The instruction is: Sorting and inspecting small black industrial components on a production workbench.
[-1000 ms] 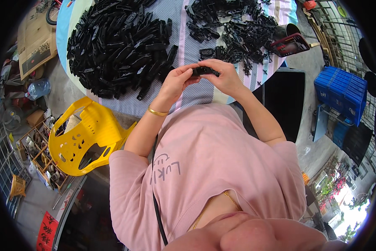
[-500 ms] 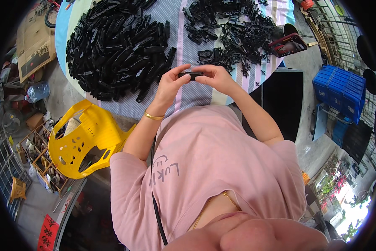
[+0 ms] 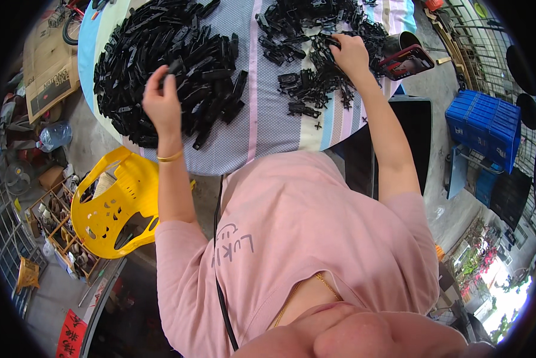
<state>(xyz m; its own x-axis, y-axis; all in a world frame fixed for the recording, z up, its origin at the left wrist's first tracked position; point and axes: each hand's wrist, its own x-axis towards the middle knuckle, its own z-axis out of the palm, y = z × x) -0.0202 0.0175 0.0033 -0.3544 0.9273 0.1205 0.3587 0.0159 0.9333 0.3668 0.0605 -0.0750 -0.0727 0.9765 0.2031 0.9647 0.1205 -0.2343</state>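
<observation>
My left hand (image 3: 162, 101) is over the big heap of long black plastic parts (image 3: 136, 113) on the left. Its thumb and forefinger pinch a black plastic part (image 3: 175, 65), slightly blurred, against others of the same colour. My right hand (image 3: 350, 53) reaches into the looser pile of small black plastic clips (image 3: 316, 86) on the right. Its fingers are bent together at the pile, and what lies between their tips cannot be made out. A few clips (image 3: 304, 110) lie at the pile's near side.
Both piles rest on a table with a striped, dotted cloth (image 3: 262, 134). A red-cased phone (image 3: 408, 63) leans by a dark cup (image 3: 409, 40) at the right edge. A yellow plastic chair (image 3: 110, 206) stands left, blue crates (image 3: 483, 131) right.
My hands were together at the table's near edge around a small black part. They have parted, the left to the long parts, the right to the clips.
</observation>
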